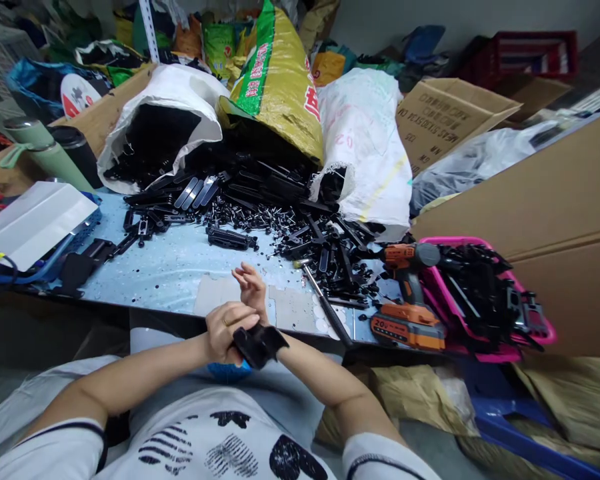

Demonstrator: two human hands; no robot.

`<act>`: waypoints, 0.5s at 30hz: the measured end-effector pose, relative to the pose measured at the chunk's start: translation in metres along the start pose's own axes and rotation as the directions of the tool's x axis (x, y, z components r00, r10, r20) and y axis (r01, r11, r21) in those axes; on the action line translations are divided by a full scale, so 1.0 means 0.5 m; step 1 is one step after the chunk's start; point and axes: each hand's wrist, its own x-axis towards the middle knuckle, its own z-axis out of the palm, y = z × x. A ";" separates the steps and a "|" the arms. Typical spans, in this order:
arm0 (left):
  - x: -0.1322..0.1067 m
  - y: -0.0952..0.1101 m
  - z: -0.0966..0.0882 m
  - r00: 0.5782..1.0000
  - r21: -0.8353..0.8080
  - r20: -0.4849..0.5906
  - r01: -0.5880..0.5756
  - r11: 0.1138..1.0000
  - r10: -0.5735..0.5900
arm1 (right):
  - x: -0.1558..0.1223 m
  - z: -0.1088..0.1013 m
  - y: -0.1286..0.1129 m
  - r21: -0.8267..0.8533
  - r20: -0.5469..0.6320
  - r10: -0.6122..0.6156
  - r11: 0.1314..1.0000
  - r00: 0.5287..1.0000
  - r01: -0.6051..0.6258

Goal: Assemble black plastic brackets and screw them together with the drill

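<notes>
My left hand (229,327) is closed on a dark black piece (260,345) with a curved, shiny surface; its exact kind cannot be made out. The piece lies across my right wrist, and I cannot tell whether it wraps round it. Just beyond, my right hand (251,285) is raised over the table's front edge with its fingers apart and nothing in them. Ahead on the blue table top (145,267) lies a folded black metal assembly (231,238). A hammer (325,300) rests to the right of my hands, its head toward the pile.
Loose screws (260,217) and black parts (330,257) spill from a white sack (370,147) and other bags. An orange cordless drill (407,300) stands beside a pink basket (480,243) of black parts. At left are a blue basket (87,223) and a green bottle (45,150).
</notes>
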 end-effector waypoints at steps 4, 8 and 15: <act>-0.020 -0.124 -0.001 0.954 0.381 0.297 -0.075 0.922 -0.045 | 0.121 -0.018 0.113 -0.091 0.185 -0.160 0.980 0.970 0.179; -0.010 -0.281 0.016 0.752 0.576 0.590 -0.137 0.806 -0.294 | 0.302 -0.071 0.235 -0.517 0.136 0.101 0.856 0.986 -0.017; 0.039 -0.400 -0.032 0.788 0.791 0.226 0.193 0.580 -0.572 | 0.455 -0.070 0.364 -0.884 0.164 0.490 0.458 0.856 -0.093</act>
